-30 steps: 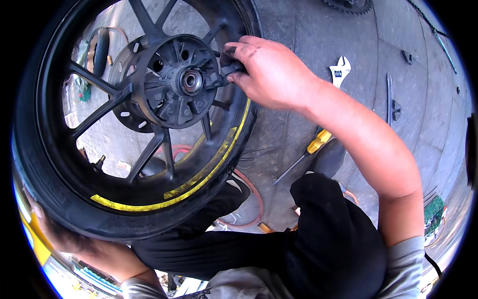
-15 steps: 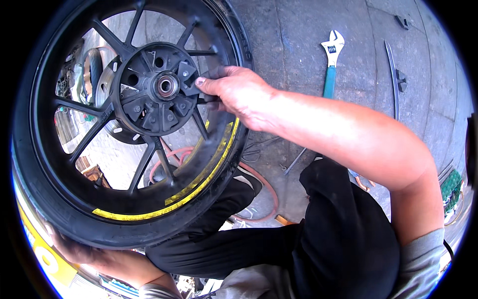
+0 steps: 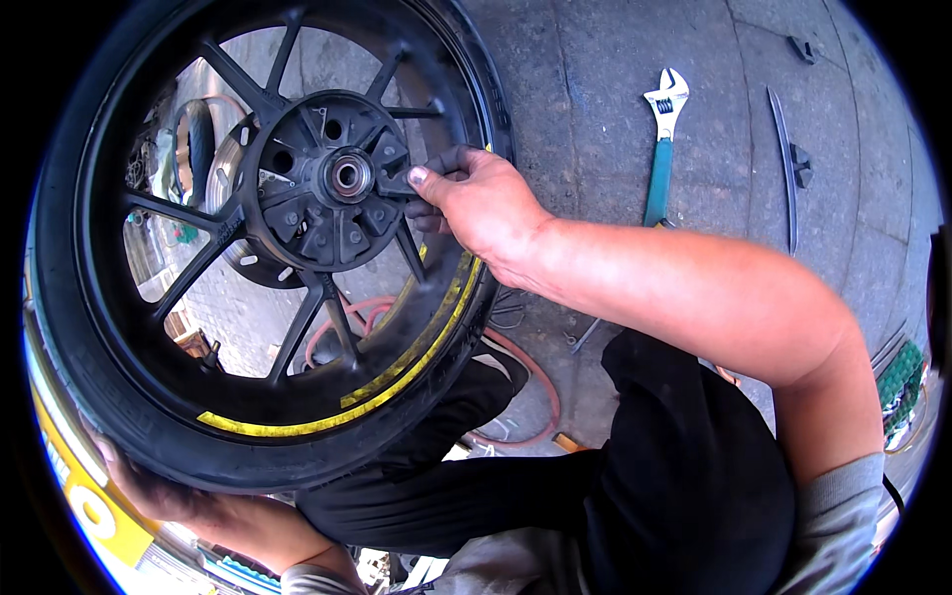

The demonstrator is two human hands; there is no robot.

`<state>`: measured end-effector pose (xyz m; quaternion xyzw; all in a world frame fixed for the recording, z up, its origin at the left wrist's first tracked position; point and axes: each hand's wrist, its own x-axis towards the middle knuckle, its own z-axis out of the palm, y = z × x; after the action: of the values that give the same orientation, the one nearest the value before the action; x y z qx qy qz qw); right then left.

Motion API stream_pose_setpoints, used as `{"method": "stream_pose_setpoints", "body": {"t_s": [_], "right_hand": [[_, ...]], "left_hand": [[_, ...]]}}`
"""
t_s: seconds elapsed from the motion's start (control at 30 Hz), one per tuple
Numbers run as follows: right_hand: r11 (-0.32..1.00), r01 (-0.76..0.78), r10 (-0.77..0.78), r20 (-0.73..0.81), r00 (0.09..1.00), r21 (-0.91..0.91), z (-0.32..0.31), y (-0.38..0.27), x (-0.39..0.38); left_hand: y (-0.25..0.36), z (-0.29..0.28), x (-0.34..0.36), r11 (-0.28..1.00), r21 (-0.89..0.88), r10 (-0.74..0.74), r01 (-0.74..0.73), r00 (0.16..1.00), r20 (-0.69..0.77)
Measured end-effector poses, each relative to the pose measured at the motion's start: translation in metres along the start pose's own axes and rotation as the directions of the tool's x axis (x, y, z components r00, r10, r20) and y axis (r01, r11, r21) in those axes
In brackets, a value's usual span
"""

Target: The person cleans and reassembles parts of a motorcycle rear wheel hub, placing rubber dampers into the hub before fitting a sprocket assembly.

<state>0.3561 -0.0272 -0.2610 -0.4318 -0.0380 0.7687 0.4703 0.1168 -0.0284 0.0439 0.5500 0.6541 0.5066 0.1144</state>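
A black motorcycle wheel (image 3: 297,436) with yellow rim tape stands tilted at my left, its tyre against my leg. Around the bearing in its middle, the hub (image 3: 349,248) has wedge-shaped pockets with black rubber damper blocks (image 3: 296,220). My right hand (image 3: 486,203) is closed at the hub's right side, thumb and fingers pinching a dark damper block (image 3: 399,182) at its pocket; the fingers mostly cover it. Down at the lower left, my left hand (image 3: 159,491) grips the tyre's outer edge from below, its fingers partly hidden by the tyre.
An adjustable wrench (image 3: 661,149) with a green handle lies on the grey floor right of the wheel. Beyond it are a long thin tyre lever (image 3: 782,164) and small black pieces (image 3: 801,50). A reddish hose (image 3: 550,397) curls below the wheel near my foot.
The wheel has shifted slightly right and leaned a little. My right hand has moved slightly right and down with it, still pinching at the hub. The left hand keeps its hold.
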Motion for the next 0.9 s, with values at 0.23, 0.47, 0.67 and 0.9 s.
{"method": "stream_pose_setpoints", "body": {"t_s": [0.23, 0.47, 0.67, 0.9], "right_hand": [[0.997, 0.024, -0.027, -0.034, 0.999, -0.077, -0.001, 0.006, 0.01], [0.738, 0.454, -0.46, 0.121, 0.88, -0.499, -0.006, 0.014, 0.011], [0.313, 0.604, -0.502, 0.412, 0.76, -0.732, -0.016, -0.01, 0.008], [0.282, 0.672, -0.687, 0.345, 0.64, -0.685, -0.012, 0.007, 0.019]], "left_hand": [[-0.002, -0.009, 0.006, 0.998, 0.058, 0.029, -0.031, 0.999, 0.03], [0.001, 0.007, -0.005, 0.996, 0.086, 0.04, -0.036, 0.998, -0.046], [0.003, 0.009, -0.007, 0.994, 0.105, 0.042, -0.028, 0.991, -0.128], [0.0, -0.001, 0.003, 0.999, 0.052, 0.019, -0.016, 0.998, -0.062]]}}
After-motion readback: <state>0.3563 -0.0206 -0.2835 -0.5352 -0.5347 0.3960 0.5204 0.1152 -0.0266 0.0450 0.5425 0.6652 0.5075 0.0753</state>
